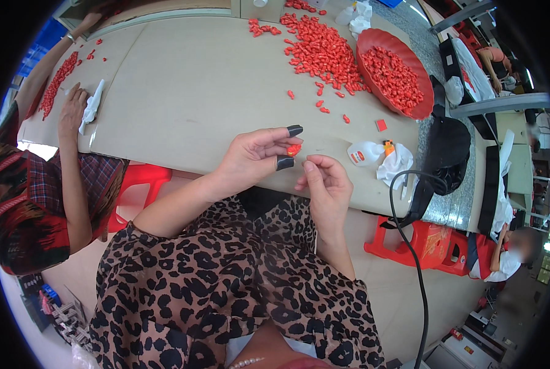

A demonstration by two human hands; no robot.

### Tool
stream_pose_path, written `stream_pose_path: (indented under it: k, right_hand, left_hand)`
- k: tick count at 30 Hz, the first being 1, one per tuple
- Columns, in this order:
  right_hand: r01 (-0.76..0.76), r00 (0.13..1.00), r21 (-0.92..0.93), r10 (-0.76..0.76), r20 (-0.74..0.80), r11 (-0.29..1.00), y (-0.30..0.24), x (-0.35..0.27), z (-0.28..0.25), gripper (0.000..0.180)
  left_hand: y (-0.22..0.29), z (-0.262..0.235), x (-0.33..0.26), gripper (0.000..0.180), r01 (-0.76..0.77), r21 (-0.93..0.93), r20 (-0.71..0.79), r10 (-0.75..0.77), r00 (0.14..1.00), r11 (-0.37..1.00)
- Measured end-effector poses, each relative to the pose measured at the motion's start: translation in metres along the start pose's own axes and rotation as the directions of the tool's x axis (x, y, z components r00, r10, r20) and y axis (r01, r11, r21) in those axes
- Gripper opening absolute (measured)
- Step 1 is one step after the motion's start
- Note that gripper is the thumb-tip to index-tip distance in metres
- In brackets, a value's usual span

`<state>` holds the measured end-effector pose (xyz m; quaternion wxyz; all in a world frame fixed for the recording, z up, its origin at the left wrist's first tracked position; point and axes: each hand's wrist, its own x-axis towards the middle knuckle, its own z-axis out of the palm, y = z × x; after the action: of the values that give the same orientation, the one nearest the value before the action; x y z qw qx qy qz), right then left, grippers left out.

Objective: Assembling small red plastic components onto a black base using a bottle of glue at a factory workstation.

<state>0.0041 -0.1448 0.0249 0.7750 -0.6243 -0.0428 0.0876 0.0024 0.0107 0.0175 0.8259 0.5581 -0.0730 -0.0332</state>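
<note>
The L hand (256, 150) pinches one small, shiny red piece (294, 150) in its fingertips, up over the near edge of the big pale flat worktop (182, 80). Smooth black caps (295, 130) cover its thumb and pointer finger. The R hand (329, 184) is just beside it, fingers curled, not touching the red piece; can't tell if it grips some tiny thing.

What could go wrong? The piece is v. small, so a loose pinch could let it pop out. B/c both hands are close to the edge, it might drop to the pale hard floor (398, 295). The caps might be slippy too, or make it hard to feel the piece. Too hard a squeeze could prob. mark it.

A big loose heap of small red pieces (324, 52) lies farther off, w/ a few red strays (346, 118) nearer the hands. An arm reaching over could push them about. The round red plastic bowl w/ a wavy rim (423, 92) holds lots more; a bump could spill them. The white plastic bottle (364, 153) could leak if knocked & wet the crumpled white cloth (396, 163) next to it. The thin black cable (427, 307) hangs to the right, so a quick elbow might catch it.
</note>
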Motion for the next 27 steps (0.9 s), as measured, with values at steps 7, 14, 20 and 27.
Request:
stream_pose_path:
  k: [7, 14, 20, 27]
  right_hand:
    - [-0.082, 0.996, 0.121, 0.077, 0.043, 0.989, 0.005, -0.002, -0.005, 0.015]
    - [-0.170, 0.985, 0.093, 0.167, 0.035, 0.981, -0.003, 0.002, 0.005, 0.017]
    - [-0.156, 0.988, 0.012, 0.156, 0.008, 0.988, 0.004, 0.004, 0.004, 0.018]
    - [-0.139, 0.984, -0.029, 0.142, 0.105, 0.990, -0.001, 0.006, -0.010, 0.017]
  left_hand:
    - [-0.008, 0.009, -0.003, 0.039, -0.147, 0.177, 0.013, 0.147, 0.989, 0.973]
    - [-0.004, 0.010, -0.003, 0.039, -0.378, 0.701, 0.149, 0.394, 0.907, 0.605]
    - [-0.011, 0.012, -0.002, 0.037, -0.460, 0.784, 0.226, 0.498, 0.837, 0.417]
    - [-0.012, 0.000, -0.002, 0.025, -0.080, 0.147, 0.034, 0.076, 0.997, 0.986]
